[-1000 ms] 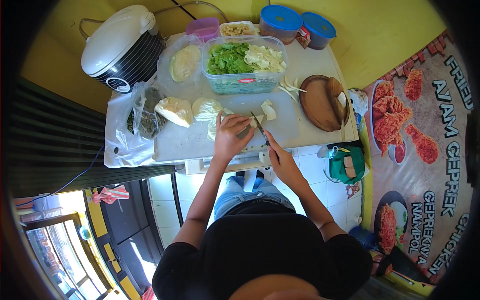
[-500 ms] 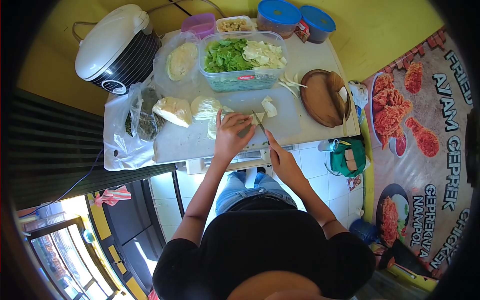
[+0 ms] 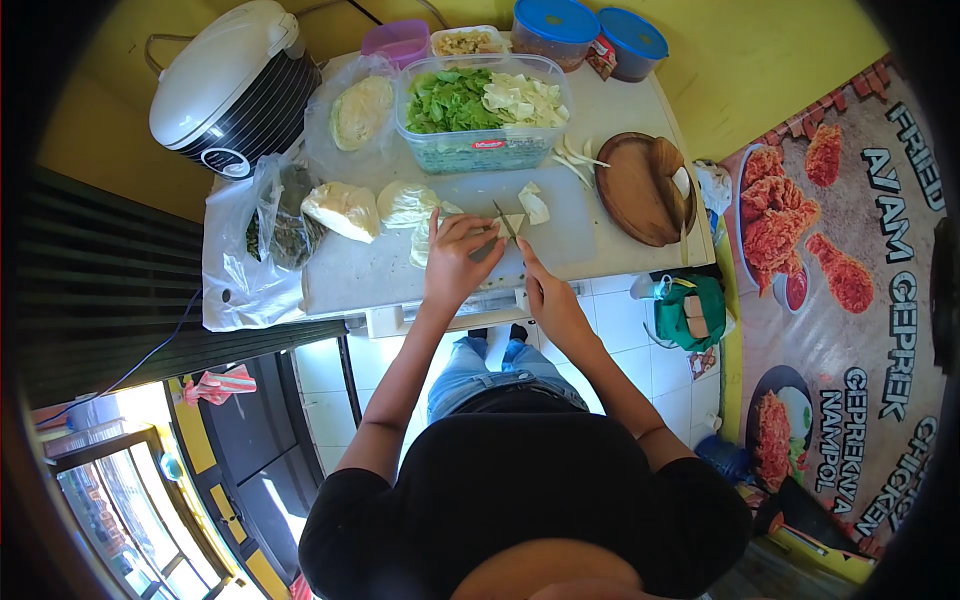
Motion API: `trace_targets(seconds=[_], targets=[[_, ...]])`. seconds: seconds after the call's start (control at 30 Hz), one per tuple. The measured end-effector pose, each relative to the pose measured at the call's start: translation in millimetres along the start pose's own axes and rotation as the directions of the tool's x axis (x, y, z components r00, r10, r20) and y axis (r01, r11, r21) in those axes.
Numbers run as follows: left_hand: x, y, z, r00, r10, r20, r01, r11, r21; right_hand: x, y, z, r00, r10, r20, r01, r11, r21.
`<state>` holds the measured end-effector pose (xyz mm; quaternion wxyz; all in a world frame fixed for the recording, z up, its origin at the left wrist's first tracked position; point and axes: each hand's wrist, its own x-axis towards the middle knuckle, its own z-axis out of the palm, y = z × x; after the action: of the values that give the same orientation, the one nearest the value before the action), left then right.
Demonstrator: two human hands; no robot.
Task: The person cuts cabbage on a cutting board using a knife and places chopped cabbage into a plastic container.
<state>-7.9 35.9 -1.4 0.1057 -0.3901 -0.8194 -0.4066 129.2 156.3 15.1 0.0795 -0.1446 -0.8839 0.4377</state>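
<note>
My right hand (image 3: pixel 553 300) is closed round the handle of a small knife (image 3: pixel 503 217), its blade pointing away from me over a pale cabbage piece (image 3: pixel 513 226). Beside the blade, my left hand (image 3: pixel 462 258) presses bent fingers on the cabbage at the piece's left side. Both work over a translucent cutting board (image 3: pixel 570 230). A loose cabbage leaf piece (image 3: pixel 533 203) lies right of the knife tip. Left of my left hand are layered cabbage leaves (image 3: pixel 405 204) and a larger cabbage chunk (image 3: pixel 342 210).
Behind the board stands a clear tub (image 3: pixel 485 152) of cut greens and cabbage. A round wooden board (image 3: pixel 630 195) lies right, near pale strips (image 3: pixel 577 160). Bagged cabbage (image 3: pixel 362 113), a dark-filled plastic bag (image 3: pixel 290 215) and a rice cooker (image 3: pixel 235 90) are left. Blue-lidded containers (image 3: pixel 556 25) stand at the back.
The knife has shifted slightly left and away from me, its tip now reaching past the cabbage piece. My left hand stays on the cabbage. The whole view has shifted slightly.
</note>
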Motion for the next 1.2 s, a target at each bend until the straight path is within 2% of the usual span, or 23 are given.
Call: trace_targets(seconds=[0.2,0.37,0.47,0.53,0.6,0.77,0.87,0.97,1.03,1.2], targets=[[-1.3,-0.6,3.4,0.998,-0.014,-0.055,0.015,1.000,0.015,-27.5,0.6,-14.7,0.993,0.068,0.096,-0.070,0.997,0.014],[-0.8,2.2,-1.2,1.000,0.018,-0.006,-0.017,1.000,0.025,-35.3,7.7,-25.6,0.994,0.057,0.096,-0.061,0.997,0.045],[-1.3,1.5,-0.3,1.000,0.025,0.000,-0.025,0.999,0.036,-32.3,2.4,-35.4,0.983,0.112,0.144,-0.122,0.990,0.065],[1.1,7.3,-2.9,0.998,-0.019,-0.056,0.018,1.000,-0.015,-30.7,-2.9,-40.1,0.981,0.153,0.123,-0.173,0.970,0.172],[1.6,9.3,-3.7,0.992,-0.065,-0.109,0.058,0.996,-0.069,-27.7,-3.5,-41.4,0.983,0.148,0.112,-0.168,0.966,0.195],[0.2,5.4,-0.2,0.996,-0.073,-0.044,0.076,0.996,0.054,-16.9,3.7,-39.7,0.994,0.089,0.057,-0.098,0.975,0.198],[-1.0,-0.7,5.2,0.997,0.000,-0.074,0.005,0.998,0.067,-12.8,5.1,-38.8,0.992,0.099,0.084,-0.113,0.977,0.180],[0.3,0.9,4.5,0.997,-0.017,-0.074,0.022,0.998,0.061,-5.6,7.0,-35.9,0.991,0.069,0.114,-0.086,0.984,0.153],[0.3,0.5,4.4,0.997,-0.021,-0.074,0.025,0.998,0.059,-3.8,10.5,-30.0,0.992,-0.124,0.023,0.119,0.980,0.157],[-0.5,0.3,3.5,0.997,-0.032,-0.070,0.036,0.998,0.059,-4.1,9.0,-29.6,0.993,-0.051,0.103,0.038,0.992,0.123]])
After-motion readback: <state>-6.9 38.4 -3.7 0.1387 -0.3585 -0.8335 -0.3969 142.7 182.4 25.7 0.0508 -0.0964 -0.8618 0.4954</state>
